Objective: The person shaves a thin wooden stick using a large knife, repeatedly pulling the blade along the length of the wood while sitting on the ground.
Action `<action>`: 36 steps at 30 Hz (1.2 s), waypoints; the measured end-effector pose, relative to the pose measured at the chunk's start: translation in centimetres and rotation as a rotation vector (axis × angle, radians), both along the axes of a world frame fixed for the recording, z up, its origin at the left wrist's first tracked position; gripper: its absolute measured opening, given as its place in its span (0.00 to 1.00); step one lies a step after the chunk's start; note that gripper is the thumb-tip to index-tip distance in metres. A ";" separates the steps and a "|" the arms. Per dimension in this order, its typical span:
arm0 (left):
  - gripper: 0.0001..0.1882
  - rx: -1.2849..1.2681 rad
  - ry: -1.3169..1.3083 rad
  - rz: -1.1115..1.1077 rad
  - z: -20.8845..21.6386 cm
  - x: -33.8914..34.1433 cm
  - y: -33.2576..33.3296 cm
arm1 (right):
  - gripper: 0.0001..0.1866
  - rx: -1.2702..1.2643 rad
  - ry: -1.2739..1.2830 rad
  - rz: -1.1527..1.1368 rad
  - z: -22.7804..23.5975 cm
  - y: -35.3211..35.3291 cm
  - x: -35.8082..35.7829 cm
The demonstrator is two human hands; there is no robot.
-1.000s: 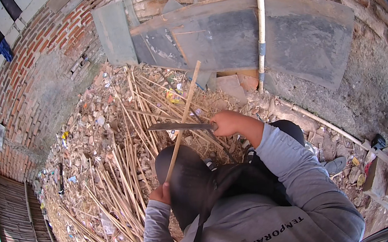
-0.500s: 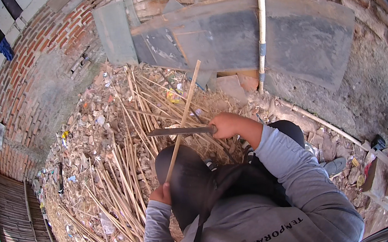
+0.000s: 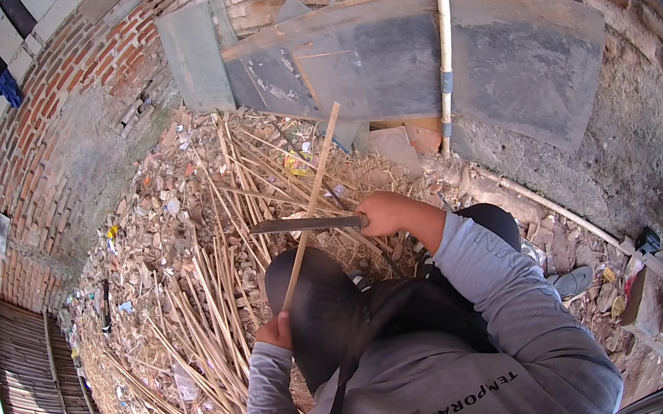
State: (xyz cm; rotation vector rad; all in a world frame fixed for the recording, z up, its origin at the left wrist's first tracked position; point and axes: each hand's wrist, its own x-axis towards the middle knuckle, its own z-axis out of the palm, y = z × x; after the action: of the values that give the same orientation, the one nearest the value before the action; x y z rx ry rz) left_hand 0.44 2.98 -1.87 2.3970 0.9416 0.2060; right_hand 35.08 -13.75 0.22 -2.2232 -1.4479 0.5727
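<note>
My left hand (image 3: pixel 275 331) is closed round the lower end of a long, flat bamboo strip (image 3: pixel 320 173), which slants up and away to the right past my knee. In my right hand (image 3: pixel 384 214) is the handle of a machete (image 3: pixel 304 224), its dark blade pointing left. The blade crosses the strip around its middle; whether the edge presses on it I cannot tell. Several loose bamboo strips (image 3: pixel 213 294) lie on the ground to the left of my knee, and more bamboo strips (image 3: pixel 237 177) are heaped farther ahead.
Rubble, shavings and litter (image 3: pixel 146 231) cover the ground. Dark flat panels (image 3: pixel 379 62) lean on the brick wall ahead, with a white upright pipe (image 3: pixel 444 41) before them. A bamboo slat screen (image 3: pixel 25 356) stands at left. At right lie a sandal (image 3: pixel 573 281) and a thin pole (image 3: pixel 549 207).
The top of the bamboo strip has shifted very slightly to the left. Both hands and the machete stay almost where they were.
</note>
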 end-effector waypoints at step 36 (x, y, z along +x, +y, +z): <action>0.28 0.034 0.098 0.047 1.4 0.6 -1.0 | 0.17 0.038 0.053 0.047 -1.7 0.4 0.2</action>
State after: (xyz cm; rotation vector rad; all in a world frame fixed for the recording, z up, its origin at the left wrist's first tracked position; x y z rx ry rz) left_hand 1.02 2.00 -0.44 2.4368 1.0471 0.1236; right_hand 35.32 -13.40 -1.44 -2.1336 -1.4756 0.6095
